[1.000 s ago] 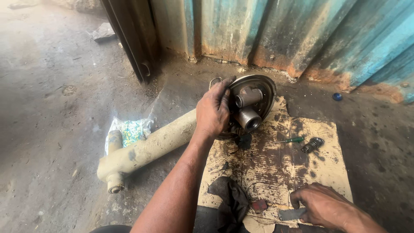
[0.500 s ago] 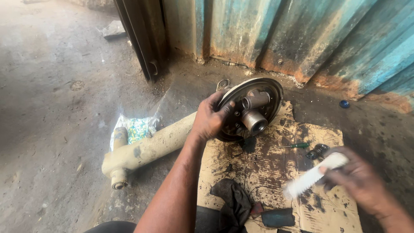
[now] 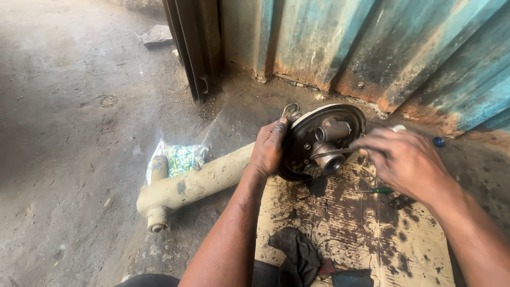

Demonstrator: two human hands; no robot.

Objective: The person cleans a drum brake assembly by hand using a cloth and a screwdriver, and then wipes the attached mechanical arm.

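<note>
Head view: the corrugated blue-green wall (image 3: 382, 48), rusted along its foot, fills the upper right of the frame, and grey concrete floor (image 3: 64, 159) takes the left. At lower centre lies oil-stained cardboard (image 3: 372, 234), with a dark rag (image 3: 295, 255) at its bottom edge. A cream axle arm (image 3: 196, 183) runs from lower left up to the brake backing plate (image 3: 303, 143) at centre, which stands on edge on the cardboard. The plate looks stripped: its cylinder and hub stub are bare, no shoes are on it, and a loose spring (image 3: 399, 202) and a small green screwdriver (image 3: 378, 190) lie on the cardboard, so refitting seems yet to come.

The left hand (image 3: 270, 149) grips the plate's left rim, fingers curled round it. The right hand (image 3: 406, 162), fingers pinched on a thin metal tool (image 3: 332, 153), sets its tip against the hub. Half a second earlier that hand was lower right, carrying a pale-handled tool well apart from the plate; it has since come up to it, while the left hand's grip is unchanged.
</note>
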